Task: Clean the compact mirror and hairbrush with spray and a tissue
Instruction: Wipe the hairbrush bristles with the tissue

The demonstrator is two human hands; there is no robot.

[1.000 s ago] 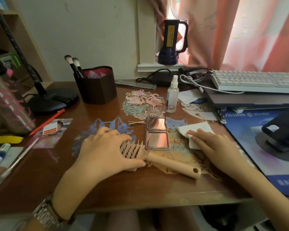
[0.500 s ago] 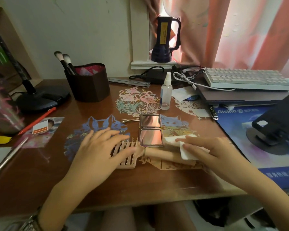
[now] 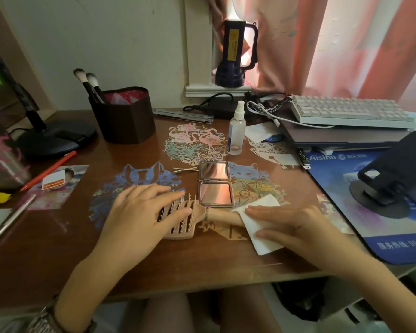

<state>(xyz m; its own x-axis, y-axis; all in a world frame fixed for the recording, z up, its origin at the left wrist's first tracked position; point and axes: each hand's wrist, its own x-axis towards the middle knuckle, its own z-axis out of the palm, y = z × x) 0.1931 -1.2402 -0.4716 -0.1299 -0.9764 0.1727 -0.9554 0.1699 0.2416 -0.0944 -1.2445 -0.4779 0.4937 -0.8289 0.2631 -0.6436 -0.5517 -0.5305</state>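
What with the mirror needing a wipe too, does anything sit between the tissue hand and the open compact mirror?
Nothing visible does. The right hand presses the white paper tissue onto the handle of the beige plastic hairbrush, and the open square rose-gold compact mirror lies flat just beyond that handle, its glass uncovered.

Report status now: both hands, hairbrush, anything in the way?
Left hand flat on hairbrush head. Right hand presses tissue on handle. Compact mirror open just beyond, not blocking.
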